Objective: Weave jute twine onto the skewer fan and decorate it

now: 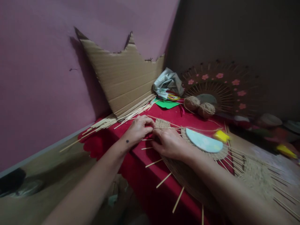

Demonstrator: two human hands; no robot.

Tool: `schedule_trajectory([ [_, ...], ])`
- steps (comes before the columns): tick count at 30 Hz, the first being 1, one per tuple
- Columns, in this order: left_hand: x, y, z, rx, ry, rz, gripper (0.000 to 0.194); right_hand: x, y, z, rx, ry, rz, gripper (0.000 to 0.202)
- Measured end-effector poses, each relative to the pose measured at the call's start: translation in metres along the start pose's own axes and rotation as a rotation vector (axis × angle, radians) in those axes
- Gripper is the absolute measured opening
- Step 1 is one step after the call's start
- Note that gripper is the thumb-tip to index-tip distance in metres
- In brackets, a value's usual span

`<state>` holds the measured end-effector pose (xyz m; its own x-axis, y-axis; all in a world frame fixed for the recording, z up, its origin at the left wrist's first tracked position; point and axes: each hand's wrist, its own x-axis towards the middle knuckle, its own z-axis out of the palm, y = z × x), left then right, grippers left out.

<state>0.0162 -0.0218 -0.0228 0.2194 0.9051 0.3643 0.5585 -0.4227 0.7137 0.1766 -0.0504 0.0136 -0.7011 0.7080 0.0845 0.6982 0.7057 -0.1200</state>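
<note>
A fan-shaped weaving [185, 178] of brown twine on thin wooden sticks lies across the red cloth. At its far left end, my left hand [140, 128] is closed, thumb and fingers pinching the twine beside the stick ends. Close against it, my right hand [169, 143] is also closed, its bent fingers at the same twine and covering part of the weaving. A loose strand of twine [192, 128] runs rightward from the fingertips over the piece. A pale blue half-disc [203, 141] forms the middle of the fan. The exact grip of the fingertips is partly hidden.
Cut cardboard [124, 75] leans on the pink wall, with loose sticks [103, 122] below it. Two twine balls [206, 109], a crumpled grey bag [168, 82] and a green sheet [167, 104] lie behind. A flowered fan [219, 76] stands at the back; a yellow object [221, 136] is at right.
</note>
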Motion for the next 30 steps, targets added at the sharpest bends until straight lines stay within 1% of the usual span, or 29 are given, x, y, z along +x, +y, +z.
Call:
schedule_trajectory([
  [4,-0.001,-0.001,0.000,0.010,-0.011,-0.021,0.015,-0.007,-0.004,-0.008,0.039,-0.039,-0.012,0.019],
  [6,-0.002,0.001,0.000,0.005,-0.028,-0.030,0.014,-0.015,-0.004,-0.014,0.018,-0.040,0.013,0.016],
  [8,-0.001,0.003,0.000,-0.004,-0.045,-0.032,0.014,-0.027,-0.001,-0.020,-0.021,-0.041,0.070,0.013],
  [11,-0.001,0.006,-0.001,-0.008,-0.058,-0.029,0.013,-0.055,0.011,-0.025,-0.128,-0.055,0.204,0.013],
  [13,-0.001,0.007,-0.001,-0.006,-0.058,-0.029,0.012,-0.078,0.022,-0.024,-0.254,-0.027,0.327,0.017],
  [15,-0.002,0.008,-0.001,-0.003,-0.056,-0.034,0.012,-0.102,0.033,-0.019,-0.338,-0.010,0.387,0.017],
  [17,-0.002,0.008,-0.001,0.001,-0.054,-0.038,0.012,-0.122,0.043,-0.012,-0.388,0.059,0.433,0.017],
  [19,-0.002,0.007,-0.001,0.004,-0.053,-0.039,0.011,-0.136,0.052,-0.005,-0.378,0.108,0.447,0.020],
  [21,-0.002,0.007,-0.001,0.005,-0.057,-0.035,0.012,-0.142,0.060,-0.001,-0.354,0.138,0.449,0.024],
  [24,-0.002,0.006,-0.001,0.010,-0.067,-0.030,0.012,-0.141,0.067,-0.001,-0.352,0.146,0.428,0.029],
  [26,-0.003,0.007,-0.002,0.018,-0.074,-0.029,0.011,-0.137,0.069,-0.005,-0.368,0.126,0.427,0.027],
  [30,-0.004,0.009,-0.001,0.040,-0.102,-0.021,0.013,-0.132,0.068,-0.014,-0.350,0.040,0.466,0.021],
])
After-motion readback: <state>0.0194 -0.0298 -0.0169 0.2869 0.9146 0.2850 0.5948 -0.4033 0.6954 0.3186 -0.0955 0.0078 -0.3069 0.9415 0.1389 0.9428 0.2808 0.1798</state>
